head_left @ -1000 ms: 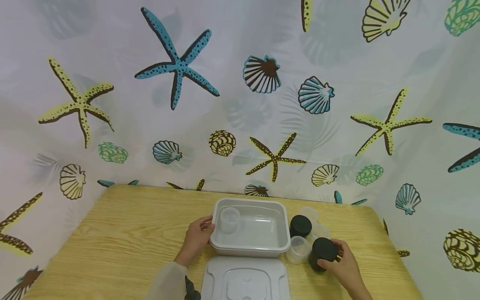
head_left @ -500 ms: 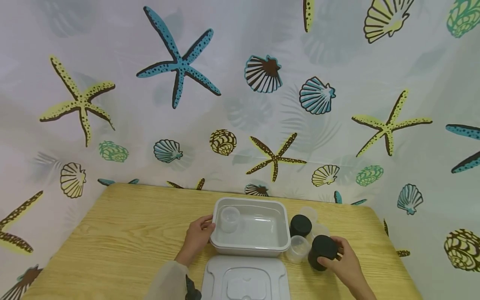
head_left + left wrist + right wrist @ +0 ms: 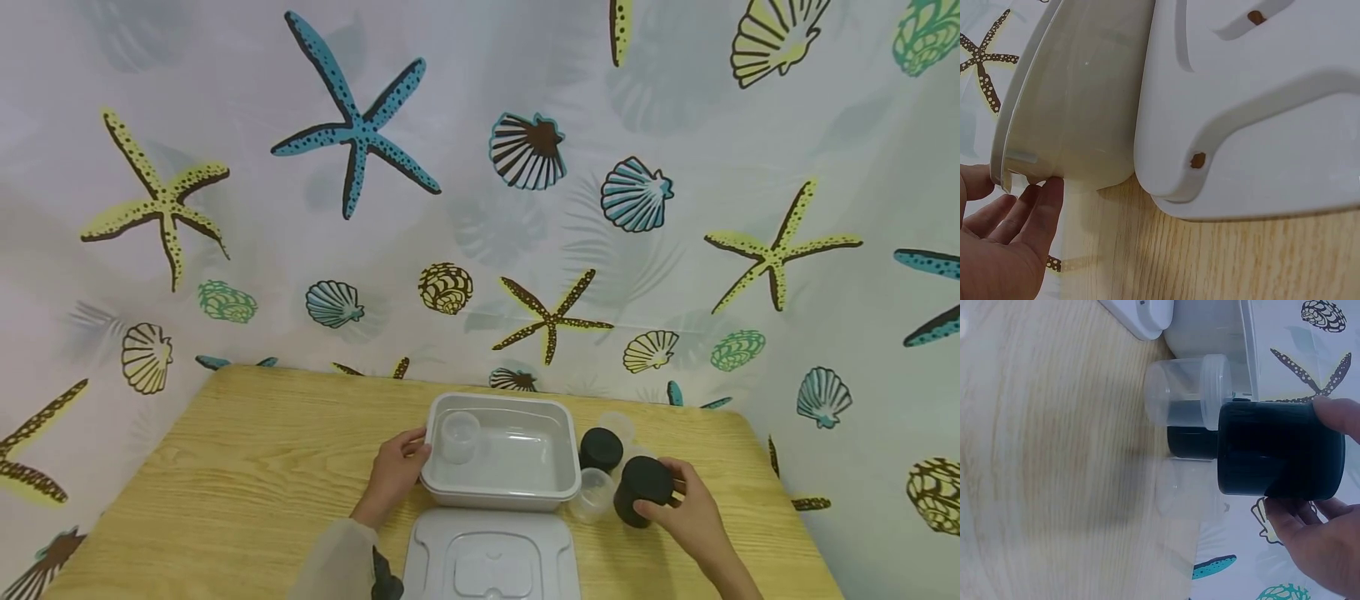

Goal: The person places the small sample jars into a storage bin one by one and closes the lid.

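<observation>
My left hand (image 3: 393, 475) grips the left rim of a light grey rectangular plastic tub (image 3: 525, 471), thumb at the rim and fingertips beneath it in the left wrist view. A small clear cup (image 3: 459, 439) stands inside the tub at its left. My right hand (image 3: 693, 515) holds a black cylindrical jar (image 3: 1279, 453), thumb on one side and fingers on the other. In the right wrist view this jar is raised off the wooden table. Another black jar (image 3: 602, 450) and several clear cups, one of them a lidded-looking clear cup (image 3: 1179, 394), cluster beside the tub's right wall.
A light grey lid (image 3: 491, 562) with moulded ridges lies flat in front of the tub, close to its near wall. Behind the wooden table (image 3: 285, 450) and at both sides hangs a white curtain (image 3: 465, 208) printed with starfish and shells.
My right hand has lifted the black jar slightly and shifted it a little away from me. The left hand keeps its grip on the tub's rim.
</observation>
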The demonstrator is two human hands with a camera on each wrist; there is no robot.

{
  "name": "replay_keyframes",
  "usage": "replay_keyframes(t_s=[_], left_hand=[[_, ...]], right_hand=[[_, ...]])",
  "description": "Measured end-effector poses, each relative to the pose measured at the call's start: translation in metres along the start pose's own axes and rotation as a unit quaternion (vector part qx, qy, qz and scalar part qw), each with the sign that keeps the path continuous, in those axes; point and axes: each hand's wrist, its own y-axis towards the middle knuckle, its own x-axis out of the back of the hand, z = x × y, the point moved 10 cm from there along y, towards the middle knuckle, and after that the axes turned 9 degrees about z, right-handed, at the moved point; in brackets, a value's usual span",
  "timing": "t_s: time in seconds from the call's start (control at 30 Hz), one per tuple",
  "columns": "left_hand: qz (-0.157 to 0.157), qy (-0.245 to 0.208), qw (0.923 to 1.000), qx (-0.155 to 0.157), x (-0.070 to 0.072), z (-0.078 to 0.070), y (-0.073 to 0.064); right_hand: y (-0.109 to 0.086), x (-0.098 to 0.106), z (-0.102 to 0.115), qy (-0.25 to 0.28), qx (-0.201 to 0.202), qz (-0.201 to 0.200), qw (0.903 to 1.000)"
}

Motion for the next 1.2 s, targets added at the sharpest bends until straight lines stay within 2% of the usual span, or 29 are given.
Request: replay_keyframes(t_s=[0.33, 1.2], left_hand=[[-0.002, -0.006, 1.0, 0.003, 0.001, 0.004, 0.003], [0.009, -0.017, 0.9998, -0.006, 0.002, 0.006, -0.001]], right_hand=[[0.002, -0.006, 0.022, 0.001, 0.017, 0.001, 0.9999], [0.014, -0.027, 0.049, 0.02, 0.058, -0.005, 0.9981]])
